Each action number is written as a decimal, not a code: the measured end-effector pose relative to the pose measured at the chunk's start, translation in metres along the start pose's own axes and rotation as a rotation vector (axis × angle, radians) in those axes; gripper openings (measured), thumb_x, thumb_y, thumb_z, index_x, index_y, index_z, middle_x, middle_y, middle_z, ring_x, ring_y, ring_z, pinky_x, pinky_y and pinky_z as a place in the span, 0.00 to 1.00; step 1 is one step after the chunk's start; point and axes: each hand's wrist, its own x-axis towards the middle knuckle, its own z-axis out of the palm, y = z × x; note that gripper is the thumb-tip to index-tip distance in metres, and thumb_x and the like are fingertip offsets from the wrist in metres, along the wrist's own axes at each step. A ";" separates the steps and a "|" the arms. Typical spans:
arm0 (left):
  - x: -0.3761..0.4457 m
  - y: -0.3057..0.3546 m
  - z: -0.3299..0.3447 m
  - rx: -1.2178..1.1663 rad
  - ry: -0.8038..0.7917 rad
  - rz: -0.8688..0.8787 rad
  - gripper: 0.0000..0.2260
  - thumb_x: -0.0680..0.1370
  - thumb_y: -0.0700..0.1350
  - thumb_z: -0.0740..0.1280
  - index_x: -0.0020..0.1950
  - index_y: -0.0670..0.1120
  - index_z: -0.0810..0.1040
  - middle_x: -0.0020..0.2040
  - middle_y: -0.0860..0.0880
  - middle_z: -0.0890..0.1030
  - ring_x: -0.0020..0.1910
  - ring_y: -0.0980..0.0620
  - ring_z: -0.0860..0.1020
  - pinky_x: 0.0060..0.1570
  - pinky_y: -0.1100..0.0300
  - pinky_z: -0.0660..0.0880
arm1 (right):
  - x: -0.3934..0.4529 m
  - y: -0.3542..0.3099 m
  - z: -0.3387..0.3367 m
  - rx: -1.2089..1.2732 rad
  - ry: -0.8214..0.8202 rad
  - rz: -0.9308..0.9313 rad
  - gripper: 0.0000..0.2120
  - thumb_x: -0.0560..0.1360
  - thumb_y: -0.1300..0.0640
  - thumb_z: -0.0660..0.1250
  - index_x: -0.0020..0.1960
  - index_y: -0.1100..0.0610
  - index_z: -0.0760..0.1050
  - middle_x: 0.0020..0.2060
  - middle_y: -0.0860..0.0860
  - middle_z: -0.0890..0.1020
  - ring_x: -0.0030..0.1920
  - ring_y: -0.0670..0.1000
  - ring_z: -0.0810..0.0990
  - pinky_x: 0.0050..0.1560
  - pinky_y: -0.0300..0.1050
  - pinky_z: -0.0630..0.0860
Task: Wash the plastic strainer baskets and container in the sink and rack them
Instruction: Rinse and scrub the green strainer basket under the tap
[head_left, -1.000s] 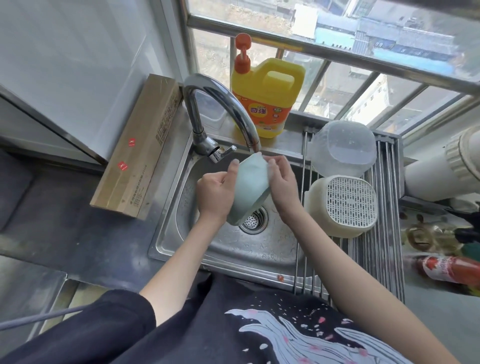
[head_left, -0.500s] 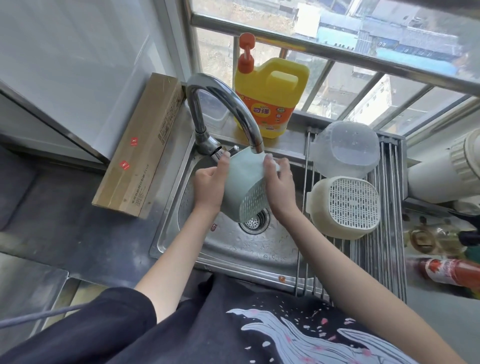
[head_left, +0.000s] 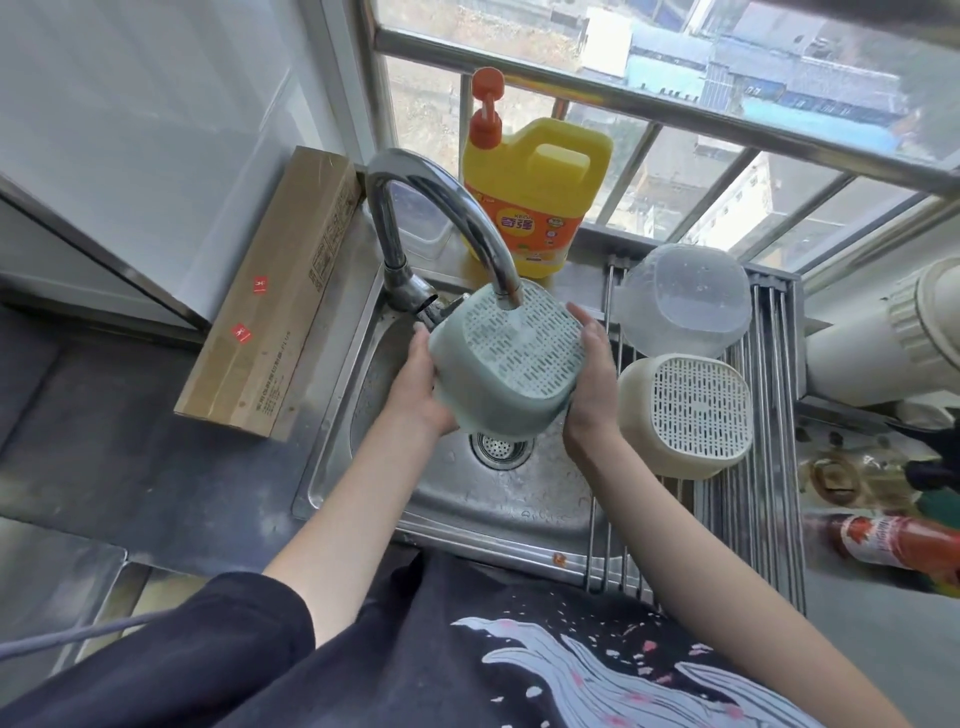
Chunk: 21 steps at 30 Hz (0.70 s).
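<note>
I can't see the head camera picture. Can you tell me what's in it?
Two hands, left and right, hold a green strainer basket upside down under the faucet over the sink. On the drying rack to the right lie a cream strainer basket and a clear container, both upside down.

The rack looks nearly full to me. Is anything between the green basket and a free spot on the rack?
The green basket is held over the sink; the cream basket and clear container fill the rack's near-left side. Bare bars remain in front of the cream basket, nothing visible blocking them.
</note>
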 end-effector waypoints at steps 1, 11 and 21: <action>0.000 0.002 0.009 0.015 -0.034 0.006 0.27 0.79 0.63 0.54 0.55 0.42 0.78 0.51 0.37 0.81 0.50 0.39 0.79 0.52 0.45 0.75 | 0.000 -0.001 0.000 0.077 0.075 0.098 0.12 0.78 0.52 0.57 0.56 0.51 0.76 0.54 0.52 0.81 0.53 0.54 0.80 0.54 0.49 0.76; 0.002 -0.011 0.024 0.329 -0.356 -0.016 0.30 0.75 0.64 0.59 0.69 0.45 0.71 0.62 0.44 0.73 0.61 0.44 0.70 0.60 0.49 0.70 | -0.004 0.001 -0.003 0.289 0.342 0.665 0.11 0.78 0.53 0.55 0.53 0.57 0.71 0.44 0.54 0.77 0.40 0.55 0.75 0.37 0.47 0.73; 0.007 -0.032 0.010 0.833 -0.149 0.431 0.10 0.78 0.34 0.63 0.56 0.45 0.76 0.49 0.47 0.83 0.48 0.48 0.81 0.48 0.55 0.79 | -0.015 0.001 0.005 0.348 0.108 0.682 0.16 0.79 0.47 0.61 0.59 0.58 0.71 0.51 0.55 0.78 0.58 0.55 0.76 0.64 0.61 0.69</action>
